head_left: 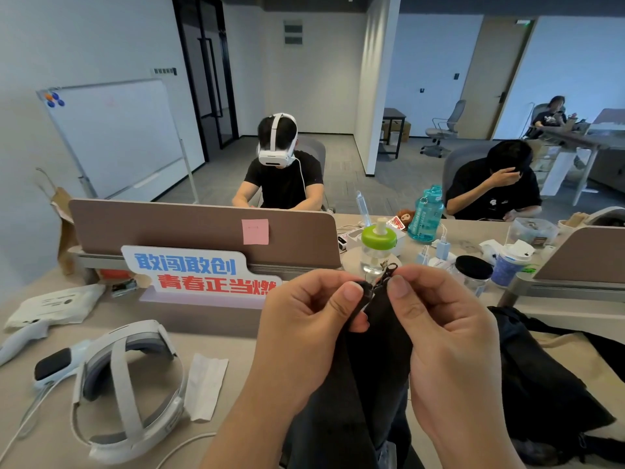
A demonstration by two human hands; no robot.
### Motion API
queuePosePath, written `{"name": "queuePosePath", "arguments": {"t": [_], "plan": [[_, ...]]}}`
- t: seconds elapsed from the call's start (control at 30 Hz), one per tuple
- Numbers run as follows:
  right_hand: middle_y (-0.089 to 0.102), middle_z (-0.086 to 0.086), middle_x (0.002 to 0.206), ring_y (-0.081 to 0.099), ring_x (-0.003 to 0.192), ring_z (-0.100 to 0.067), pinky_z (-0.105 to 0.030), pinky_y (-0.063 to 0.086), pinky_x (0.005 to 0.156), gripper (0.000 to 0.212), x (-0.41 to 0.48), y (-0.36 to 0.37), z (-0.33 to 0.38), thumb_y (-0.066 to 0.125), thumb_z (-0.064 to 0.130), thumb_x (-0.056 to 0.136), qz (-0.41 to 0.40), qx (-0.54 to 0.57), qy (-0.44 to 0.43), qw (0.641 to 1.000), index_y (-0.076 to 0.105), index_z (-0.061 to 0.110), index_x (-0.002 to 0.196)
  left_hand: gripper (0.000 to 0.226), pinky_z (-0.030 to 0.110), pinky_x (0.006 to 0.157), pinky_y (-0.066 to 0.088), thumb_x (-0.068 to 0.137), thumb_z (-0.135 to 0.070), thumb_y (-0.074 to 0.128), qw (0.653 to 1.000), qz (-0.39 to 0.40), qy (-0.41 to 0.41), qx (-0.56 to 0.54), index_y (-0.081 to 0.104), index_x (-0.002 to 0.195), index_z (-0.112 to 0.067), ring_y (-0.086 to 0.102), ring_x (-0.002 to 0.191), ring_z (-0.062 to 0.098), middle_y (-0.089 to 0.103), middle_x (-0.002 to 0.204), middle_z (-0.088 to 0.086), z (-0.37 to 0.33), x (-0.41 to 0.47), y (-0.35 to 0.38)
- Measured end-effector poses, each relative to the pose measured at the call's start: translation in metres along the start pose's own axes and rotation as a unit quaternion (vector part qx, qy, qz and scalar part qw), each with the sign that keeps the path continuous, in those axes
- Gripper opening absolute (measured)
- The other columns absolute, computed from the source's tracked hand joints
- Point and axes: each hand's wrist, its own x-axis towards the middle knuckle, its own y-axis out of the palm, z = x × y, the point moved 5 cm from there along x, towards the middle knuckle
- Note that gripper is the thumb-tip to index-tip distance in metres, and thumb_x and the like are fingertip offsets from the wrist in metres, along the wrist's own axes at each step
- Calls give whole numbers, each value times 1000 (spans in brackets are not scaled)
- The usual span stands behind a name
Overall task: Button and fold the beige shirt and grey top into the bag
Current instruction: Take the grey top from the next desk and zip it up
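- A white headset (128, 390) is laid on the near left of the desk, with a folded white paper (206, 384) just to its right.
- A pink sticky note (255, 231) is stuck on the brown divider (169, 228), above a lettered sign (199, 272).
- A green-capped bottle (378, 245) and a teal water bottle (425, 214) are stood farther right.
- A whiteboard (115, 137) is seen far left.

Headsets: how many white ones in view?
2. The desk headset lies at lower left; the worn headset is on the person seated behind the divider. The person at right covers their face, so a third may be hidden.
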Motion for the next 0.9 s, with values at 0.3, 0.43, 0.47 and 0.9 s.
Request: {"name": "queuePosePath", "arguments": {"t": [0.3, 0.43, 0.47, 0.9], "plan": [[65, 8, 55, 60, 48, 2, -7, 46, 46, 12, 1, -1, 2, 60, 0, 78, -4, 19, 14, 1000, 65, 11, 75, 12, 19, 60, 53, 75, -28, 62, 999, 12, -1, 32, 71, 79, -22, 64, 55, 12, 69, 59, 1, 0, 1, 3], [66, 7, 56, 60, 46, 1, -8, 46, 46, 12, 2, 0, 3, 60, 0, 80, 2, 8, 18, 1000, 65, 11, 76, 13, 19, 61, 53, 75, -29, 61, 999, 18, 0, 51, 71, 79, -21, 65, 55, 12, 69, 59, 0, 1, 1, 5], [66, 6, 57, 60, 46, 1, -8, 46, 46, 12, 2, 0, 3, 60, 1, 80, 4, 5, 16, 1000, 65, 11, 77, 12, 19, 61, 53, 75, -29, 61, 999, 18, 0, 50, 71, 79, -23, 65, 56, 12, 69, 59, 0, 1, 1, 5], [68, 5, 59, 61, 47, 1, -8, 47, 48, 13, 3, 3, 3, 62, 0, 79, 2, -2, 6, 1000, 67, 12, 77, 13, 22, 59, 54, 74, -31, 62, 1000, 2, -10, 19, 71, 78, -22, 64, 55, 13, 68, 60, 1, 1, 6, 3]]}}
